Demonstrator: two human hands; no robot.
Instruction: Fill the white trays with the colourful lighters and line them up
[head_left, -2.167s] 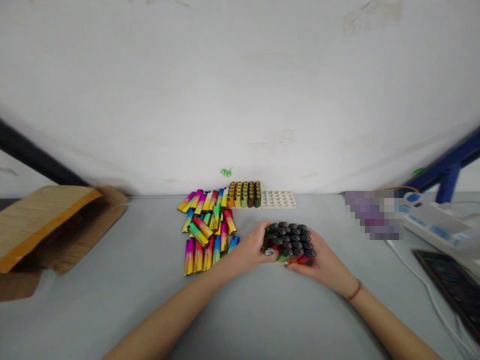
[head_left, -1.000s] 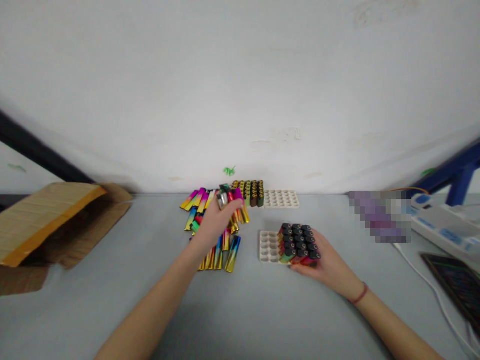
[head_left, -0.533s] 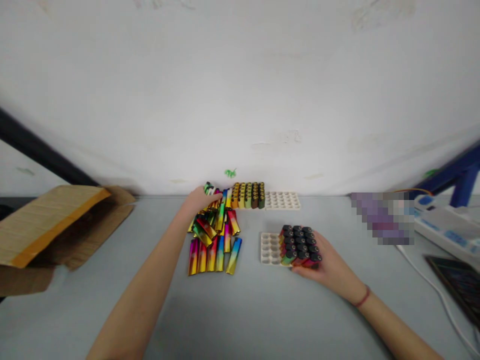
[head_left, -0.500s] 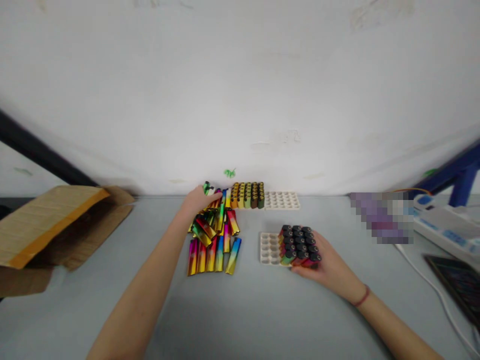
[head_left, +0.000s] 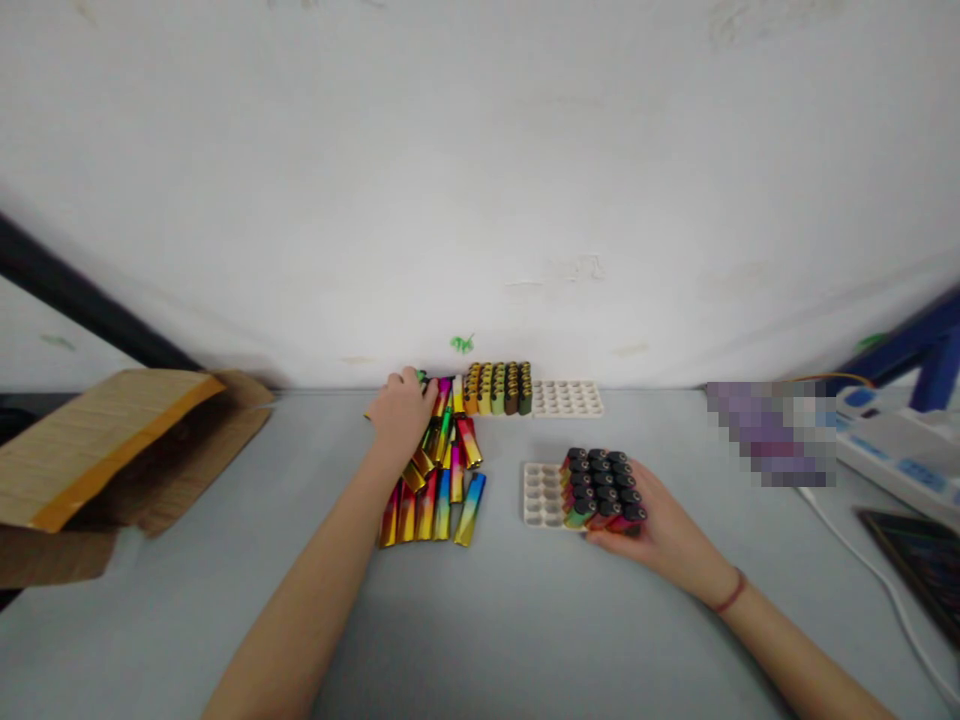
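My left hand (head_left: 403,405) reaches to the back of a loose pile of shiny rainbow-coloured tubes (head_left: 444,430). Its fingers are curled around a tube with a dark green end (head_left: 422,377), mostly hidden by the hand. On the right, my right hand (head_left: 656,520) wraps the right side of a white tray with round holes (head_left: 542,495). Several black-capped tubes (head_left: 600,482) stand upright in that tray's right part, and the holes on its left are bare. In front of the pile, several tubes lie side by side, with a blue-and-gold tube (head_left: 470,510) a little apart.
Against the wall stands a block of upright gold-ended tubes (head_left: 498,388), beside another white holed tray (head_left: 568,398). An open cardboard box (head_left: 127,440) lies at the left. To the right are a power strip (head_left: 900,450), a white cable (head_left: 855,560) and a dark-screened device (head_left: 915,570).
My left hand has turned and curled its fingers at the back of the pile, where the thumb was stretched out before. My right hand stays on the tray. The view shifts slightly.
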